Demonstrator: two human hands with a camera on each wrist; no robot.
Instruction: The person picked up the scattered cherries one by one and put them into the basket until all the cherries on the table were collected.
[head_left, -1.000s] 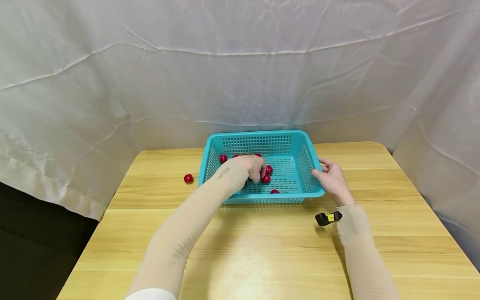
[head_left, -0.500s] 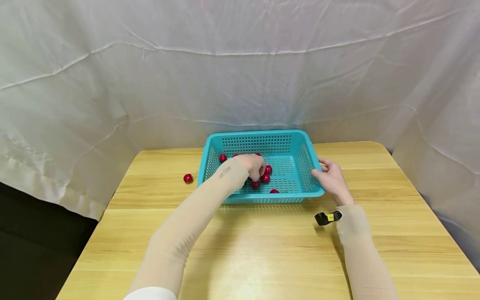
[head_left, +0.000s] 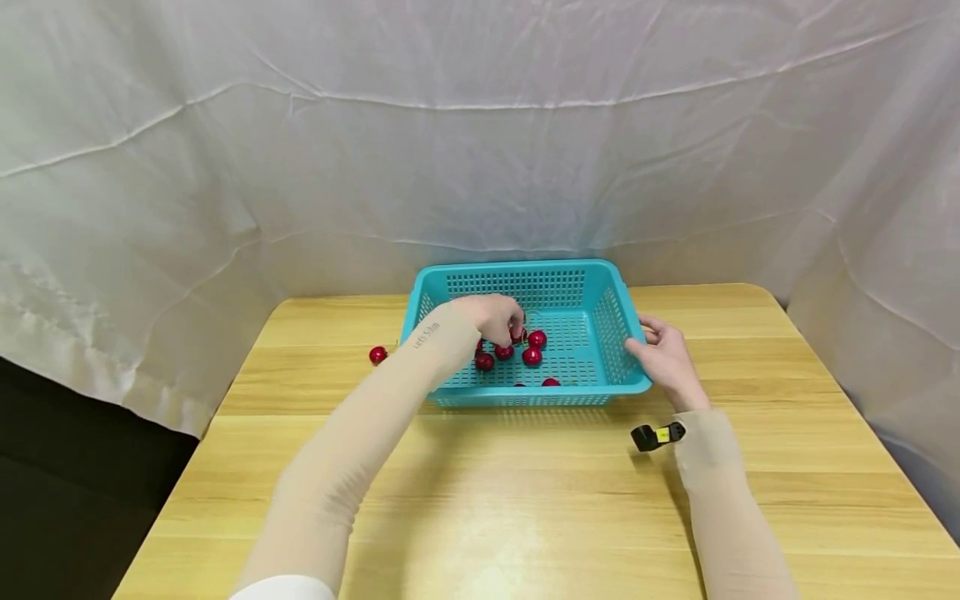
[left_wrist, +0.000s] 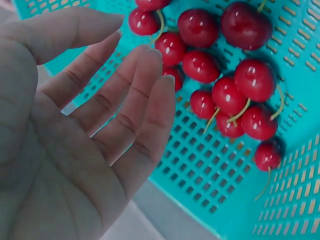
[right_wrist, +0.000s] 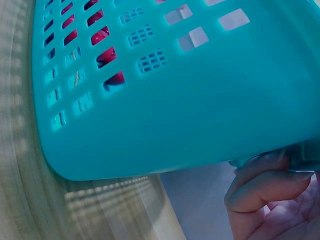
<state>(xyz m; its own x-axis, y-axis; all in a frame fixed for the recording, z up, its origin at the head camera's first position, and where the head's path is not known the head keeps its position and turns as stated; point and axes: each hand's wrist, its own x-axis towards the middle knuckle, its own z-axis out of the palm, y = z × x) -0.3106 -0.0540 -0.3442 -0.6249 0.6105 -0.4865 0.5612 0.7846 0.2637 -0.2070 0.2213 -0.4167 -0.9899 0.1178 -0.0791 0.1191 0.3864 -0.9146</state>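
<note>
Several red cherries [head_left: 532,357] with green stems lie in a turquoise plastic basket [head_left: 525,390] at the back of the table. My left hand [head_left: 491,317] hovers inside it, over the cherries. In the left wrist view, that hand [left_wrist: 95,115] has its fingers extended and slightly bent, with no cherry visible between thumb and fingers. A group of cherries [left_wrist: 255,80] lies beyond the fingertips. My right hand [head_left: 663,357] grips the basket's right rim; in the right wrist view, its thumb and fingers [right_wrist: 260,192] bend at the rim's edge.
One loose cherry [head_left: 378,355] lies on the wooden table [head_left: 525,500], left of the basket. A pale grey curtain [head_left: 480,167] hangs close behind the basket and along both sides. A small black camera [head_left: 652,437] is on the right wrist.
My left hand has shifted slightly left and away from me within the basket. Some cherries beneath it have rolled apart, and more are now visible. The right hand keeps its place on the rim.
</note>
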